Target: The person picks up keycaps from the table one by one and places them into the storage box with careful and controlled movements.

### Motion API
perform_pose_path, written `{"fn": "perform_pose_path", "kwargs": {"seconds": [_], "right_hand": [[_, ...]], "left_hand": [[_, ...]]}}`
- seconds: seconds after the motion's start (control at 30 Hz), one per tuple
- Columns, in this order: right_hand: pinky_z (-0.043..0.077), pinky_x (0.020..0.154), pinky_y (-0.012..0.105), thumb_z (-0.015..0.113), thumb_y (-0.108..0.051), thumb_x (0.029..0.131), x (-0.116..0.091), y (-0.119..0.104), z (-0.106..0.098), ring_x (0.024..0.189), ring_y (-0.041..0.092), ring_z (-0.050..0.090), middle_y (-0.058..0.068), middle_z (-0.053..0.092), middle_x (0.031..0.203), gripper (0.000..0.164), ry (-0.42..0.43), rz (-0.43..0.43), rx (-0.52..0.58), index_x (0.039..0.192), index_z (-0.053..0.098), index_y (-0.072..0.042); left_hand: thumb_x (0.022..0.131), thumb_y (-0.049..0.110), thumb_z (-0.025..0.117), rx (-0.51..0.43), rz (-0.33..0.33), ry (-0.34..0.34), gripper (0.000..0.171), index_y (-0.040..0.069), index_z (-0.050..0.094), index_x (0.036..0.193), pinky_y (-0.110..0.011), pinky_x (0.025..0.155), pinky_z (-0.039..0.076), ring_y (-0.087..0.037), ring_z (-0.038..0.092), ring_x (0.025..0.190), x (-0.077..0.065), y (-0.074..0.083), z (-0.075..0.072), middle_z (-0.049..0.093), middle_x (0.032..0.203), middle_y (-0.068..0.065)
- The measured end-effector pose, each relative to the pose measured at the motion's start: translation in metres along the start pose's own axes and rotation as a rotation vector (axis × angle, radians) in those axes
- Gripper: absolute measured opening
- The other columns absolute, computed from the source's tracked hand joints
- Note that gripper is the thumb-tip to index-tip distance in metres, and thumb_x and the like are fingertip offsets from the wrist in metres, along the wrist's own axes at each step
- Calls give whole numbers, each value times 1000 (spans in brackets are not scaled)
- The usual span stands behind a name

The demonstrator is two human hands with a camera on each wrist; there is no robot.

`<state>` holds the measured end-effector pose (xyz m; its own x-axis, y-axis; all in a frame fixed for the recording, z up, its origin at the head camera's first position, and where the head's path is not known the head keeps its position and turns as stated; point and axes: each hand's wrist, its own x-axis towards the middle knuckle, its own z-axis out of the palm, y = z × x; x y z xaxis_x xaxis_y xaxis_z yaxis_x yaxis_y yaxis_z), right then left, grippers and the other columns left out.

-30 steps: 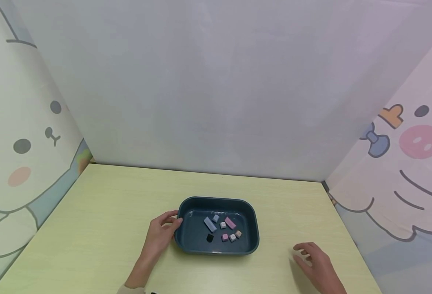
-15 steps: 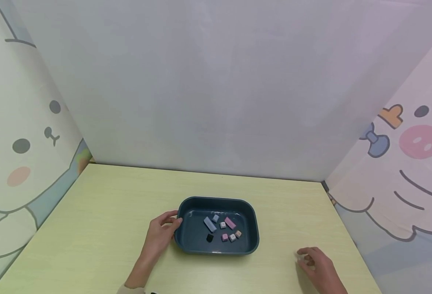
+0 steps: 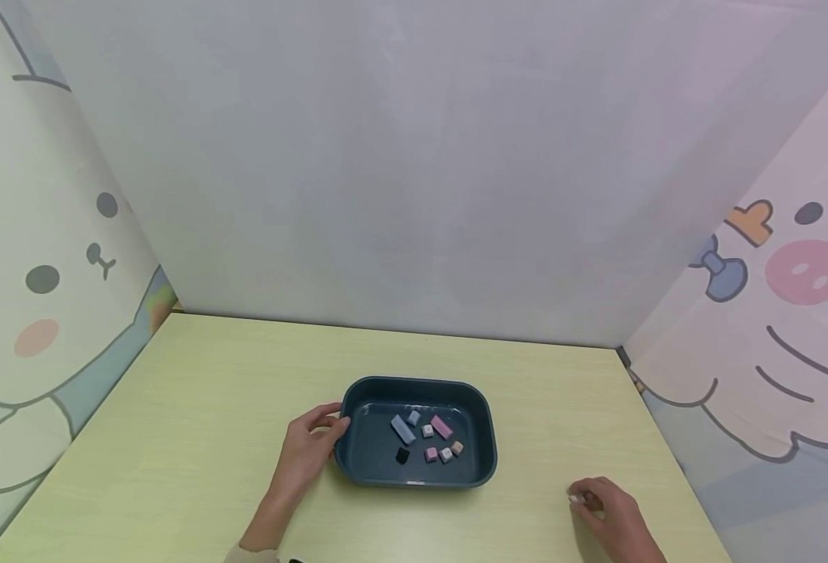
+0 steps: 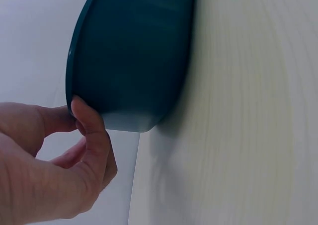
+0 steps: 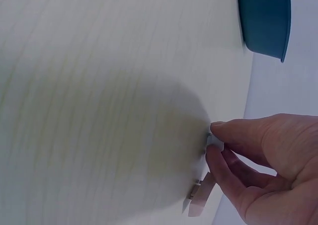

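A dark teal tray [image 3: 485,469] stands on the table, and my left hand [image 3: 306,447] holds its left rim between thumb and fingers. In the left wrist view the thumb and fingertips pinch that rim. Inside the tray lie a long blue block [image 3: 403,430], a pink bar [image 3: 441,427], a black piece [image 3: 403,455] and several small cubes in pink, white, blue and tan. Right of the tray, my right hand [image 3: 614,518] pinches a small whitish block [image 5: 215,142] between thumb and fingertips, close to the tabletop. Its fingers hide part of the block.
A pinkish-brown block [image 5: 201,197] lies on the table beside my right fingertips. The pale wooden table [image 3: 231,375] ends at a grey backdrop [image 3: 414,195]. Side panels with cartoon animals [image 3: 808,270] stand to the left and right.
My right hand has shifted slightly right and toward me, and its thumb and fingers have come together on the small whitish block. The left hand and tray have stayed in place.
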<state>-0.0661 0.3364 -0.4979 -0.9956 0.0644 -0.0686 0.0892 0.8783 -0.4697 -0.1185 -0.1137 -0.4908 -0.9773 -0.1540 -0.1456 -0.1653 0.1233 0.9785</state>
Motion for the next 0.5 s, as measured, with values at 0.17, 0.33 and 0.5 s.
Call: {"fn": "perform_pose_path", "kwargs": {"seconds": [0.17,0.33,0.5], "right_hand": [[56,74,23,80,5,83,1,-1,-1,80,9,63,-1,67,93,20,1,-8,2,98,73,-6],[56,75,24,80,7,82,1,-3,-3,80,10,64,1,66,91,20,32,-57,16,97,73,-5],[57,73,23,80,9,80,2,-4,-3,80,9,64,-1,65,90,22,65,-105,56,96,73,-5]], "left_hand": [[98,11,70,5,7,4,34,-2,67,129,-26,59,51,-24,67,75,-1,1,-1,67,97,-12],[98,11,70,9,-1,3,35,-2,66,130,-26,59,51,-24,67,76,0,0,0,67,97,-11],[97,10,71,5,-3,-1,35,-1,67,130,-27,60,52,-24,66,76,1,-1,0,67,97,-11]]}}
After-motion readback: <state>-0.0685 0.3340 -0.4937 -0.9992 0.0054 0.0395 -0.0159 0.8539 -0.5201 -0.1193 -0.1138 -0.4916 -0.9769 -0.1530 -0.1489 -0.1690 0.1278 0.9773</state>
